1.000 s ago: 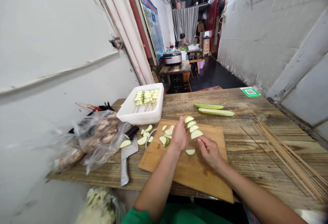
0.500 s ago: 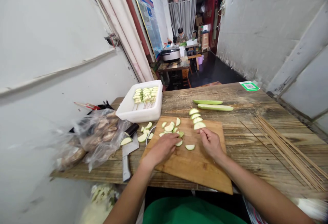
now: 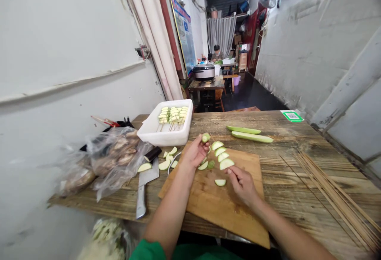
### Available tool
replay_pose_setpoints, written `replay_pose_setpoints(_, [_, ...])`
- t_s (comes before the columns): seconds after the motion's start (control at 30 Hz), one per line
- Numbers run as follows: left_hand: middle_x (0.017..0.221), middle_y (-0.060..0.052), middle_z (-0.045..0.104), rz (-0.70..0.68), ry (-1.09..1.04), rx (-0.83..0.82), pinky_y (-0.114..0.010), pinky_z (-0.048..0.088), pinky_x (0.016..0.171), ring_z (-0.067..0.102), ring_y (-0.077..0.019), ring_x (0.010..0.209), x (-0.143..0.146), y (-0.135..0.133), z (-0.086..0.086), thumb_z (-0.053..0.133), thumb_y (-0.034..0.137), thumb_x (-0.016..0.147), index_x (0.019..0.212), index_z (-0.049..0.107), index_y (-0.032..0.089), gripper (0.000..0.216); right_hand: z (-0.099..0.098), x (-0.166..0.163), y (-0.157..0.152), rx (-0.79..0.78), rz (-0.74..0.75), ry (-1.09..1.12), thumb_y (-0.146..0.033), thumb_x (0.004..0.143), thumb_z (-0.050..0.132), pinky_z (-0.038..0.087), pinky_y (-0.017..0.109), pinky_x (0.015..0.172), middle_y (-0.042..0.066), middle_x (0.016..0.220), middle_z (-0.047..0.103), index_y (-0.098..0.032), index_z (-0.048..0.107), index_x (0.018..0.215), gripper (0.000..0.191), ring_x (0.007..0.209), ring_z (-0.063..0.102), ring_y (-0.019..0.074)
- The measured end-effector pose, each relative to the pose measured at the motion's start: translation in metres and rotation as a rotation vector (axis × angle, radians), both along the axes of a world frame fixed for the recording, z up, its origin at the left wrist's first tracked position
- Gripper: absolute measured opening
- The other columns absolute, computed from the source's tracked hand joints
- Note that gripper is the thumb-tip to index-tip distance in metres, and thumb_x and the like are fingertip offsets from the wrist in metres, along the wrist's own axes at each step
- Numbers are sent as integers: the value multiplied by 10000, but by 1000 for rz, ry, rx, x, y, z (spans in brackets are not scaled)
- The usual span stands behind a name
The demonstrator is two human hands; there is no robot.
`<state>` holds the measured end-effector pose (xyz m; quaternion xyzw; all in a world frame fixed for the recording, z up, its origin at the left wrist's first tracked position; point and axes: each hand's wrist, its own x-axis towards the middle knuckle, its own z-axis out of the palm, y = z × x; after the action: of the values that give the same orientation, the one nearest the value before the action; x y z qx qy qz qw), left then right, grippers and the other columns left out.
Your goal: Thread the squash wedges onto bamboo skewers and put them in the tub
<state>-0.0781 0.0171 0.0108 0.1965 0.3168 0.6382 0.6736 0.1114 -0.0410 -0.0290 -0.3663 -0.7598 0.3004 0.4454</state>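
My left hand [image 3: 195,152] is raised over the far left part of the wooden cutting board [image 3: 217,204], fingers pinched on a green-skinned vegetable slice [image 3: 205,137]. My right hand [image 3: 242,182] is closed on the near end of a thin skewer carrying three pale slices [image 3: 222,156], which lie in a row on the board. One loose slice [image 3: 220,182] rests on the board just left of my right hand. More loose slices [image 3: 206,164] lie under my left hand.
A white tray [image 3: 154,133] of finished skewers stands beyond the board. A cleaver [image 3: 144,184] and a few slices [image 3: 165,164] lie left of it, beside plastic bags [image 3: 110,160]. Two long vegetable strips [image 3: 250,133] lie further back. Bamboo skewers [image 3: 330,190] are spread at right. A person sits far down the corridor.
My left hand has lifted off the near left of the board with a slice and moved up toward the skewer's tip. My right hand has stayed on the skewer's near end.
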Motion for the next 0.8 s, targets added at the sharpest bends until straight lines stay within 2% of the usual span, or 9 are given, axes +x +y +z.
replay_pose_setpoints(0.13, [776, -50, 580, 96, -59, 18, -172, 429, 556, 546, -89, 667, 8, 14, -8, 584, 194, 749, 823, 565, 114, 111, 0, -1, 0, -14, -16, -2, -245, 860, 384, 389, 203, 563, 13, 648, 597, -158, 579, 772, 232, 585, 544, 125])
replay_pose_setpoints(0.23, [705, -29, 552, 80, -52, -13, -159, 383, 486, 502, -70, 580, 8, 13, -16, 589, 235, 750, 835, 559, 126, 141, 0, -2, 1, -33, -54, 8, -243, 859, 388, 384, 199, 557, 10, 654, 593, -156, 578, 779, 224, 582, 536, 121])
replay_pose_setpoints(0.33, [658, -7, 511, 8, -114, 4, -152, 320, 423, 442, -60, 508, 4, 8, -18, 544, 270, 782, 851, 549, 156, 133, 0, -2, 2, -53, -59, 0, -241, 856, 394, 379, 199, 561, 10, 656, 589, -156, 577, 781, 215, 588, 532, 121])
replay_pose_setpoints(0.47, [633, -17, 482, -66, -273, 11, -185, 370, 453, 448, -80, 516, -2, 4, -13, 450, 389, 815, 796, 538, 143, 262, 1, -5, -2, -69, 52, -66, -233, 856, 387, 362, 196, 529, 1, 607, 559, -157, 574, 749, 228, 541, 505, 113])
replay_pose_setpoints(0.6, [591, -10, 477, -29, -301, 24, -217, 439, 527, 478, -86, 524, -4, 4, -10, 431, 475, 801, 768, 537, 134, 358, 3, -6, -5, -79, 153, -125, -227, 858, 379, 363, 194, 541, 1, 615, 554, -165, 566, 743, 228, 551, 507, 114])
replay_pose_setpoints(0.7, [813, -87, 592, 36, -290, 4, -271, 488, 675, 583, -133, 752, -2, 5, -8, 366, 444, 841, 853, 540, 129, 360, 2, -7, -6, -90, 174, -148, -241, 863, 364, 370, 201, 556, 6, 624, 548, -170, 553, 732, 241, 566, 504, 122])
replay_pose_setpoints(0.8, [1054, -163, 575, 87, -263, 4, -311, 490, 769, 565, -184, 976, 0, 6, -7, 311, 444, 858, 908, 527, 118, 394, 0, -7, -5, -118, 173, -152, -246, 865, 357, 377, 206, 555, 13, 631, 558, -166, 554, 733, 250, 571, 506, 127])
